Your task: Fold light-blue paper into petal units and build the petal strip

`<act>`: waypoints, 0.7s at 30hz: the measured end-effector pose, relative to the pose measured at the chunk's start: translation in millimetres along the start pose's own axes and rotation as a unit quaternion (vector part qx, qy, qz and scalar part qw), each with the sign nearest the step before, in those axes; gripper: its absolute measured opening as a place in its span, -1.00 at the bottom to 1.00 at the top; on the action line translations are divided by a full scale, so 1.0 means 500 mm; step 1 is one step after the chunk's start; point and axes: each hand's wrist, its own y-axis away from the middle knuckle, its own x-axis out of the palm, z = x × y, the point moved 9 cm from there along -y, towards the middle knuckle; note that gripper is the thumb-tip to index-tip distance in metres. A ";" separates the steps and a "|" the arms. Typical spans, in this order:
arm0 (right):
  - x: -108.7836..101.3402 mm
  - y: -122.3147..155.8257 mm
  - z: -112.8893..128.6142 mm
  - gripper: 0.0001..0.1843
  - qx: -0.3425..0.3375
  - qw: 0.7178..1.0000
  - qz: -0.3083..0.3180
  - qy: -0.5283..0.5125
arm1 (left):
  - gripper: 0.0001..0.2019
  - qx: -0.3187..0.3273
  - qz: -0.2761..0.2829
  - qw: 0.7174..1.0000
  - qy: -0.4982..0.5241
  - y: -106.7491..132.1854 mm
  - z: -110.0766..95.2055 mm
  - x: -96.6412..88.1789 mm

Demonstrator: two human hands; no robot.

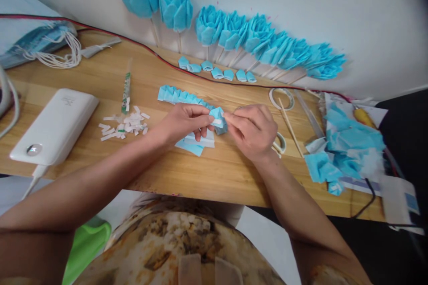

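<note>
Over the middle of the wooden table, my left hand [189, 120] pinches a small folded blue petal [218, 113] between thumb and fingers. A white strip shows on the petal's front. My right hand [252, 129] is closed at the petal's right edge, its thumb and forefinger pressed together there. Just behind my left hand runs a row of folded blue petals [182, 95], partly hidden by the hands. Flat blue and white sheets [192, 144] lie beneath my left hand. A pile of small white strips [129, 124] is to its left.
Several blue flowers on sticks [175, 9] lean against the wall. Loose folded petals [217, 72] lie before them, near a red-black cable [143, 46]. A white power bank [55, 127] sits left; tape rolls [281, 99], a thin stick [291, 129] and crumpled blue material [354, 138] lie right.
</note>
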 end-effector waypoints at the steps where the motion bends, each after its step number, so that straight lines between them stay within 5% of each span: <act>1: 0.003 0.000 -0.001 -0.81 0.003 1.000 0.008 0.006 | -0.81 0.000 0.001 1.000 0.005 0.000 0.000 0.000; 13: -0.007 -0.002 0.014 -0.74 -0.033 0.999 -0.025 -0.032 | -0.75 -0.018 -0.001 1.000 -0.003 0.002 0.000 0.003; 21: 0.000 0.006 -0.053 -0.91 0.194 0.961 -0.069 -0.185 | -0.74 -0.033 -0.029 0.997 -0.060 -0.007 0.012 -0.012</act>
